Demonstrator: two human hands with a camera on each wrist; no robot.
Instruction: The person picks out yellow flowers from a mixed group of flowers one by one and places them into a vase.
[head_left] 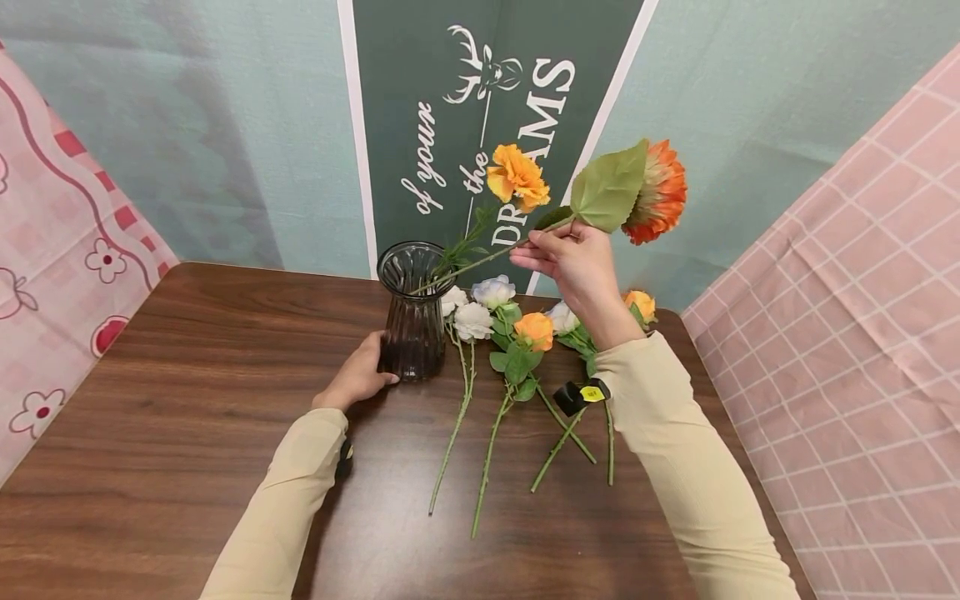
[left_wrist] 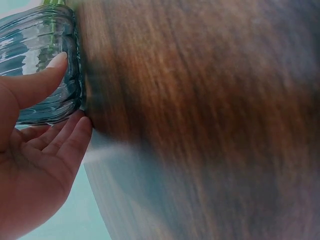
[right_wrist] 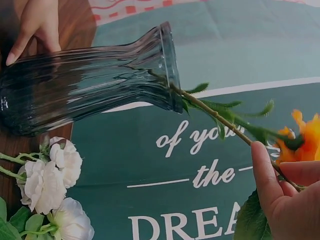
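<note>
A dark, ribbed glass vase [head_left: 415, 337] stands upright near the table's back edge. My left hand [head_left: 360, 372] holds it low down, the thumb [left_wrist: 47, 80] on one side and the fingers at the base. My right hand [head_left: 588, 271] pinches the stem of a big orange-red flower [head_left: 662, 196] with a broad green leaf [head_left: 611, 187]. That stem slants down through the vase's mouth; where its end rests I cannot tell. A yellow-orange flower [head_left: 517, 177] with feathery leaves leans out of the vase to the right, close to the right fingers.
Right of the vase, several artificial flowers lie on the wooden table [head_left: 187, 400]: white blooms [head_left: 472, 322], a pale bluish one [head_left: 492, 291], an orange rose [head_left: 534, 330] and another orange bloom [head_left: 639, 306]. Their stems point toward the front. Behind hangs a printed cloth [head_left: 420, 50].
</note>
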